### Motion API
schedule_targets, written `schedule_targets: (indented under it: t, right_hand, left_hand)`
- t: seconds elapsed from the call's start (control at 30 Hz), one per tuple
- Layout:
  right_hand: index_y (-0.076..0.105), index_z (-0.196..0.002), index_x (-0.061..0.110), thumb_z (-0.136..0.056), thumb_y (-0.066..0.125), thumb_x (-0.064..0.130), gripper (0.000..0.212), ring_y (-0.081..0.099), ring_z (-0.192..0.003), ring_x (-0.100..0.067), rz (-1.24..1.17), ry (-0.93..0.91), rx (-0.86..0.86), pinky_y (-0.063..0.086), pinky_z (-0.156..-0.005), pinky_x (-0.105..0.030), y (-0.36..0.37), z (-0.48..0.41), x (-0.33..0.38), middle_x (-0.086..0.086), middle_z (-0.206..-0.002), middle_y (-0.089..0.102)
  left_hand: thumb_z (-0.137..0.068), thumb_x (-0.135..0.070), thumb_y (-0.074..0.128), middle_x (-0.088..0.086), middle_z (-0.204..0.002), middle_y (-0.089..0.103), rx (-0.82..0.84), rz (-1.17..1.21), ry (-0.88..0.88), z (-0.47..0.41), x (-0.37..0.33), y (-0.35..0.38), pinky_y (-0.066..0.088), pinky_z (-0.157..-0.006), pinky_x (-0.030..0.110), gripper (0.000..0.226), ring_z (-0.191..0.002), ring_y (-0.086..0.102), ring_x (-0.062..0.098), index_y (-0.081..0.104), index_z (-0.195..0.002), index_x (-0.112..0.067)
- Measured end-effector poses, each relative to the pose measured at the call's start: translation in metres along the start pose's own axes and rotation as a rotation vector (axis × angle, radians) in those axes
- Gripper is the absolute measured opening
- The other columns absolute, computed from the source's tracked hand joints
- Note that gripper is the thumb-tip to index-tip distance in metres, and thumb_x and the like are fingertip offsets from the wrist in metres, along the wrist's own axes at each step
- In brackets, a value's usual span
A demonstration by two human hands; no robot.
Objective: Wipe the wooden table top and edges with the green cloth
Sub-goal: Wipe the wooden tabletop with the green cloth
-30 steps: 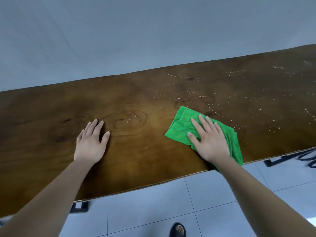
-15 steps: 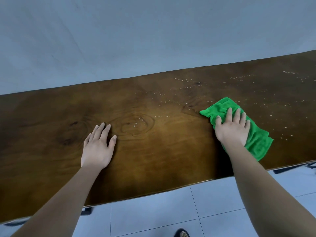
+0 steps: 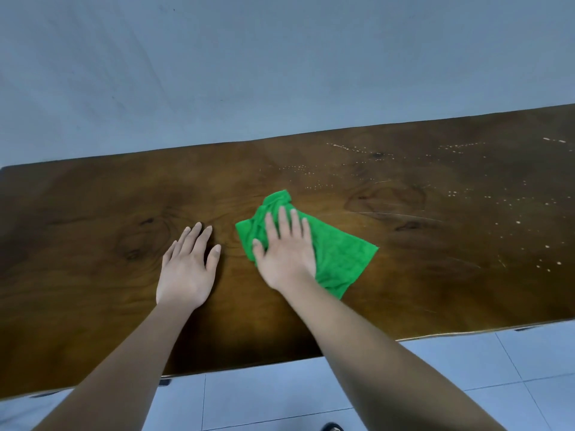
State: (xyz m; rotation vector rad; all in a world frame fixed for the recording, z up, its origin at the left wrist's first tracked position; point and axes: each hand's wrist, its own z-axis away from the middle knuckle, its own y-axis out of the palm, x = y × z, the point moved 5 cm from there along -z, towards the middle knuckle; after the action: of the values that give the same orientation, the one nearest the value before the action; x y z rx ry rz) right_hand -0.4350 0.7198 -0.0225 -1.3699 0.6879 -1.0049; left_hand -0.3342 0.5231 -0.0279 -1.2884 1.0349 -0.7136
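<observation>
One return stroke brought the cloth (image 3: 339, 259), pressed under the straight-fingered right hand (image 3: 286, 256), from well right of the left hand (image 3: 186, 269) to just beside it, that hand lying flat on the table (image 3: 93, 213); specks (image 3: 451, 194) farther right meant more passes.

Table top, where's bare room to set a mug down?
Bare table left of the left hand, and the far strip by the wall. Crowded mid-table: right hand presses the green cloth beside it. White specks dot the right end.

Crumpled green cloth (image 3: 339, 259) lying mid-top on dark wooden table (image 3: 435, 275), pale specks at right
</observation>
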Motion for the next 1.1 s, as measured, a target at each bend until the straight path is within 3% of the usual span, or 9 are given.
schedule_targets:
  t: [0.17,0.27,0.37,0.63,0.87,0.97,1.1]
  right_hand:
    - [-0.002,-0.175,0.030,-0.108,0.002,0.069,0.077,-0.019,-0.168,-0.030,0.036,-0.265,0.057,-0.007,-0.134,-0.055,0.012,-0.001,0.033,-0.005,-0.183,-0.011]
    - [0.003,-0.174,0.038,-0.106,0.003,0.075,0.078,-0.015,-0.168,-0.021,0.026,-0.430,0.064,-0.007,-0.136,-0.050,0.006,-0.011,0.011,0.002,-0.183,-0.008]
    - [0.004,-0.173,0.044,-0.105,0.002,0.080,0.077,-0.012,-0.168,-0.018,0.018,-0.450,0.064,-0.004,-0.137,-0.049,-0.006,-0.027,-0.025,0.006,-0.182,-0.007]
    - [0.002,-0.171,0.046,-0.102,-0.003,0.084,0.079,-0.009,-0.168,-0.017,0.011,-0.131,-0.007,0.002,-0.137,-0.051,-0.043,-0.066,-0.182,0.008,-0.181,-0.008]
    - [0.008,-0.174,0.042,-0.101,0.003,0.083,0.084,0.000,-0.170,-0.022,-0.034,0.294,-0.089,0.005,-0.137,-0.051,-0.066,-0.067,-0.331,0.003,-0.183,0.001]
    - [0.009,-0.175,0.036,-0.105,0.009,0.074,0.079,-0.001,-0.170,-0.026,-0.060,0.473,-0.095,0.004,-0.136,-0.052,-0.064,-0.072,-0.345,-0.001,-0.184,0.001]
    - [0.004,-0.176,0.025,-0.107,0.008,0.064,0.079,-0.002,-0.169,-0.034,-0.068,0.617,-0.094,0.003,-0.135,-0.057,-0.058,-0.091,-0.312,-0.009,-0.184,-0.001]
  left_hand:
    - [-0.111,-0.072,0.007,-0.010,-0.183,0.019,0.003,0.009,-0.002,0.001,-0.001,0.001,0.010,-0.137,0.045,0.076,-0.170,0.007,0.012,0.027,-0.174,-0.035]
    - [-0.109,-0.075,0.005,-0.011,-0.182,0.019,-0.003,0.022,-0.002,0.001,-0.002,0.000,0.011,-0.137,0.046,0.079,-0.170,0.007,0.012,0.027,-0.173,-0.035]
    - [-0.108,-0.077,0.005,-0.011,-0.182,0.020,-0.006,0.018,-0.003,0.002,-0.002,0.000,0.012,-0.136,0.046,0.080,-0.170,0.007,0.011,0.027,-0.173,-0.036]
    - [-0.107,-0.079,0.004,-0.013,-0.183,0.015,0.019,0.000,-0.031,0.000,-0.004,0.000,0.010,-0.135,0.046,0.082,-0.170,0.004,0.011,0.023,-0.174,-0.037]
    - [-0.109,-0.077,0.009,-0.012,-0.183,0.016,0.014,-0.004,-0.028,0.000,-0.004,0.000,0.011,-0.135,0.046,0.078,-0.170,0.005,0.011,0.024,-0.174,-0.037]
    - [-0.109,-0.077,0.010,-0.012,-0.183,0.016,0.016,-0.005,-0.029,-0.001,-0.003,0.001,0.011,-0.135,0.046,0.077,-0.170,0.005,0.012,0.024,-0.174,-0.037]
    - [-0.107,-0.080,0.006,-0.012,-0.183,0.016,0.016,-0.002,-0.025,-0.002,-0.001,0.002,0.011,-0.136,0.047,0.082,-0.170,0.005,0.011,0.024,-0.174,-0.037]
